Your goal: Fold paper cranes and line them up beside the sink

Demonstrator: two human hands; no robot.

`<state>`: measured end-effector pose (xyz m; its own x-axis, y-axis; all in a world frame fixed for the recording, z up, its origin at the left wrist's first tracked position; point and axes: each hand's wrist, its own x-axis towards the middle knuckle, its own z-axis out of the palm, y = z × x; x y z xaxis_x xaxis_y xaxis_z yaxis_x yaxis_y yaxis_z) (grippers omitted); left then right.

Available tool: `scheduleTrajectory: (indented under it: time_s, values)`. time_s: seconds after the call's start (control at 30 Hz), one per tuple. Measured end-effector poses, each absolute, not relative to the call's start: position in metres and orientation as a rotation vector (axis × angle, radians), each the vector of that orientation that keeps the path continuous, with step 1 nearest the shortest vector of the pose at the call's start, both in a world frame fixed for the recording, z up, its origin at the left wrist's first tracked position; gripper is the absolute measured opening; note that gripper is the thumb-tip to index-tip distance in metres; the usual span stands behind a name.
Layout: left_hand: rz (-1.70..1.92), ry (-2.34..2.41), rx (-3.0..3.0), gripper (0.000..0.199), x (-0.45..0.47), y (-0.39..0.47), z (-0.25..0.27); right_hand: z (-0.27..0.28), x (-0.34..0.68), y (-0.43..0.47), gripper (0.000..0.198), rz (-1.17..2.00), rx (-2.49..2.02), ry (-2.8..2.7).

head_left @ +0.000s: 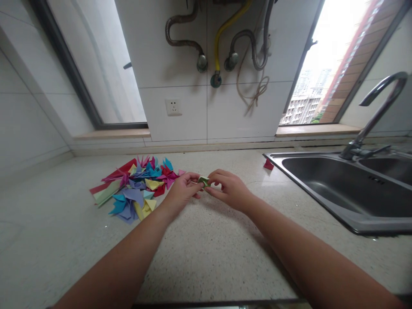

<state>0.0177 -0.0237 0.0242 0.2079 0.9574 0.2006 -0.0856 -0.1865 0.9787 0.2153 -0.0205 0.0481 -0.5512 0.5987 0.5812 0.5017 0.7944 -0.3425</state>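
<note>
Grasping a folded green paper (204, 180) with left hand (184, 187) and right hand (230, 189) at once, pinched between thumbs and fingertips parted only slightly. Held over the middle of the surface (199, 249), nearer the far edge than the near one; too small and too covered by fingers to tell its long axis or which way it points. Just beside left hand, toward the far left corner, a jumbled pile (138, 185) of coloured folded papers. Well off to the right, touching or nearly touching the far left corner of the sink (380, 224), a red paper (268, 164). Behind the sink's bowls, a tap (378, 116). Beyond the far edge, a socket (173, 107).
</note>
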Motion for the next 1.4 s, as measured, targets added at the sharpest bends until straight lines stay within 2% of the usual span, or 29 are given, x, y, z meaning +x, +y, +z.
scheduleTrajectory:
  time_s: [0.5, 0.77, 1.4]
  values:
    - [1.223, 0.923, 1.435, 0.041, 0.019, -0.024, 0.023, 0.044, 0.216, -0.016, 0.015, 0.236, -0.835, -2.154]
    - [1.211, 0.906, 1.405, 0.053, 0.019, -0.024, 0.022, 0.042, 0.218, -0.011, 0.012, 0.255, -0.876, -2.113]
    - [1.316, 0.959, 1.205, 0.048, 0.016, -0.022, 0.027, 0.045, 0.22, -0.014, 0.013, 0.291, -0.889, -2.142]
